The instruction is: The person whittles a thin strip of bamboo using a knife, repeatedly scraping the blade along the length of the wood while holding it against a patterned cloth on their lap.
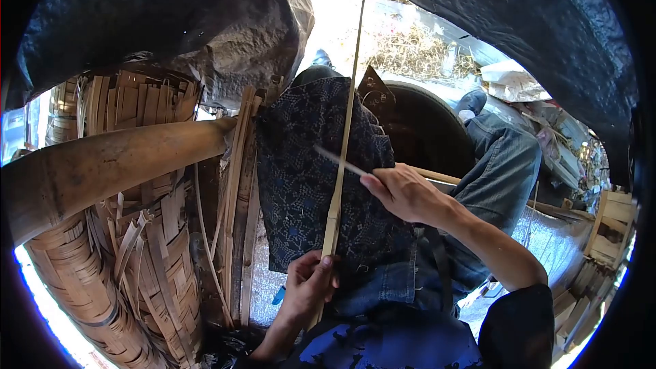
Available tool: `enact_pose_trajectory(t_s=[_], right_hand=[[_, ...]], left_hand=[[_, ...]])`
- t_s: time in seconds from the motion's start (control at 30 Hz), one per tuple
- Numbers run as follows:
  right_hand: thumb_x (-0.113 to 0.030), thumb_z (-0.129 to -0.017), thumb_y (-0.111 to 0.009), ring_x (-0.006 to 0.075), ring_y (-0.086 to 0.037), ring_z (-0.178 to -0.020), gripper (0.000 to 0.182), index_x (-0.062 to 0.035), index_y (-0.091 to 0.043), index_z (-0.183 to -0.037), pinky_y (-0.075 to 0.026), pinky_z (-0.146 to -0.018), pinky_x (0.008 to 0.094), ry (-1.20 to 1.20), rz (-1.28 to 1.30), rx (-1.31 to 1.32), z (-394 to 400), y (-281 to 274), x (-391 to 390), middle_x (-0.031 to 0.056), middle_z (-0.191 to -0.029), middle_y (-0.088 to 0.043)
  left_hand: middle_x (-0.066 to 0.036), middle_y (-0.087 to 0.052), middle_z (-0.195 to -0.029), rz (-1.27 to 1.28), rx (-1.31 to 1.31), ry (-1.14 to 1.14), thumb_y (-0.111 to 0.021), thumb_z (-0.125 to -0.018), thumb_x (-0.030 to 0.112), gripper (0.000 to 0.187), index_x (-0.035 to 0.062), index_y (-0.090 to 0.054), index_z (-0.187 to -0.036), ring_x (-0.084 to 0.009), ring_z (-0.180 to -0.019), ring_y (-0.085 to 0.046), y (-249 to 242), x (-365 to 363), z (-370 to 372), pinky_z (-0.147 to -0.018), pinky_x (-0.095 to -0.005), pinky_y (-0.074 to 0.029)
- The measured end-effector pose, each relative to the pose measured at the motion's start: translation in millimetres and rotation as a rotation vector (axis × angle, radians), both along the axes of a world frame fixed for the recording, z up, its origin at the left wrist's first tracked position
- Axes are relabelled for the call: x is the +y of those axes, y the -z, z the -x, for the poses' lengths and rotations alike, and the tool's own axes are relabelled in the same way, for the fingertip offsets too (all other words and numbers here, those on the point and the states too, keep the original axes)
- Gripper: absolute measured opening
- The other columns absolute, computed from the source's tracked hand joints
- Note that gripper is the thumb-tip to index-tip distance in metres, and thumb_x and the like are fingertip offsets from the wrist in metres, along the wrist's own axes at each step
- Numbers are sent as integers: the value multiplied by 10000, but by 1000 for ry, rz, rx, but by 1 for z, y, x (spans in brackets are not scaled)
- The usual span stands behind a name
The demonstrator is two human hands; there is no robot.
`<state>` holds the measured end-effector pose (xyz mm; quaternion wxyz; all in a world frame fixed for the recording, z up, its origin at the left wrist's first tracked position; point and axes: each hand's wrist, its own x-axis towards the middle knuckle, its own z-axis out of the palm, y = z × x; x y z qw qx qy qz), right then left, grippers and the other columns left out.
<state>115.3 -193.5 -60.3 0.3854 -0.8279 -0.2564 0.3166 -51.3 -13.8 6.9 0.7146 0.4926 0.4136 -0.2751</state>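
My left hand (311, 283) is closed round the lower end of a long bamboo strip (346, 123), thumb on top. The strip runs upward across my lap, thick near the hand and thin toward its far tip. In my right hand (410, 195) is a knife (342, 162), its slightly blurred blade pointing left and overlapping the strip above the thick part. A pale wooden rod (437, 176), which looks like the knife's long handle, shows beyond that hand. Under the strip, a dark blue patterned cloth (297, 184) covers my leg.
Left of me, a thick bamboo pole (116, 164) crosses in front of bundled woven bamboo (82, 280) and upright split strips (239, 219). Dark plastic sheeting (171, 14) hangs overhead on both sides. Shavings (417, 51) lie on the floor ahead. A wooden crate (611, 222) stands far right.
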Motion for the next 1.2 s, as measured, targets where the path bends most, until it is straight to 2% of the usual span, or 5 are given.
enact_pose_trajectory(t_s=[0.07, 0.8, 1.0, 1.07, 1.2], right_hand=[[-358, -959, -418, 303, -482, -363, 472, -22, -489, -634, -386, -381, 389, -86, -43, 183, 9, -8, -3, 142, -434, -452], [-314, -952, -456, 322, -474, -355, 458, 1, -477, -620, -364, -363, 418, 121, 31, -156, -9, 27, 12, 171, -432, -454], [-322, -956, -442, 310, -439, -318, 465, -3, -457, -618, -329, -341, 401, 148, -40, -103, -2, 12, 11, 156, -404, -409], [-319, -958, -435, 304, -446, -329, 443, -5, -452, -645, -332, -350, 402, 64, -64, -132, 5, -5, 8, 148, -411, -410], [-365, -952, -428, 294, -479, -351, 438, -13, -460, -692, -362, -369, 400, 3, -11, -44, 25, -18, 1, 126, -429, -442]], left_hand=[[-34, -559, -600, 114, 35, -55, -510, -934, 250, 264, -1, -580, -976, -63, -407, -442, 0, 5, -2, -372, -187, -336], [-22, -550, -586, 32, 45, -9, -526, -928, 204, 228, -14, -570, -978, -57, -426, -447, -4, 2, -8, -395, -191, -345], [-1, -479, -533, -284, 10, 252, -501, -938, 215, 237, 14, -545, -820, -72, -434, -437, -15, -2, -18, -403, -225, -332], [-81, -465, -491, -616, -51, 655, -409, -967, 278, 353, -14, -549, -827, -172, -427, -482, -15, 1, -18, -428, -321, -340], [-117, -413, -470, -560, -126, 571, -321, -984, 273, 411, -26, -534, -798, -241, -424, -465, -15, 2, -23, -454, -374, -339]])
